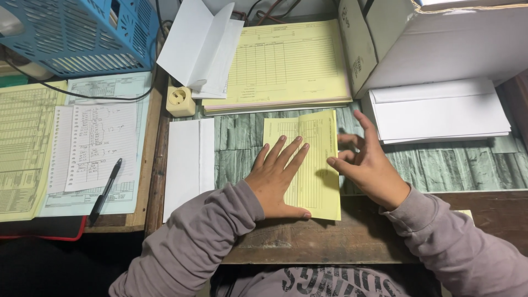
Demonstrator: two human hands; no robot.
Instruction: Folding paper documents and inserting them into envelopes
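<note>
Yellow form paper [316,165], folded lengthwise into a narrow strip, is lying at the centre of the table [352,236], partly on the grey-green stone-patterned mat [456,165] and partly on bare wood. The left hand [278,179] is pressing flat on it, fingers spread and pointing to 12 o'clock, gripping nothing. The right hand [369,165], at 3 o'clock of the sheet, is hovering loosely curled with the thumb touching the paper's right edge (the fingertips are partly hidden, so whether they are pinching anything cannot be told).

Surroundings, read from the folded sheet:
- at 12 o'clock, a pad of yellow forms [280,63] is lying unfolded;
- at 11 o'clock, a creased white sheet [198,47] is standing half open, with a cream socket block [180,100] just beside it;
- at 9 o'clock, a white folded paper [190,162] is lying flat;
- at 2 o'clock, a stack of white envelopes [440,113] is resting under a white box [434,44];
- far at 9 o'clock, printed forms [82,148] and a black pen [105,190] are lying below a blue basket [82,33].

Judging progress: one lengthwise fold appears made and is being flattened; the sheet is not yet in any envelope, and the pad is suggesting more sheets remain.
</note>
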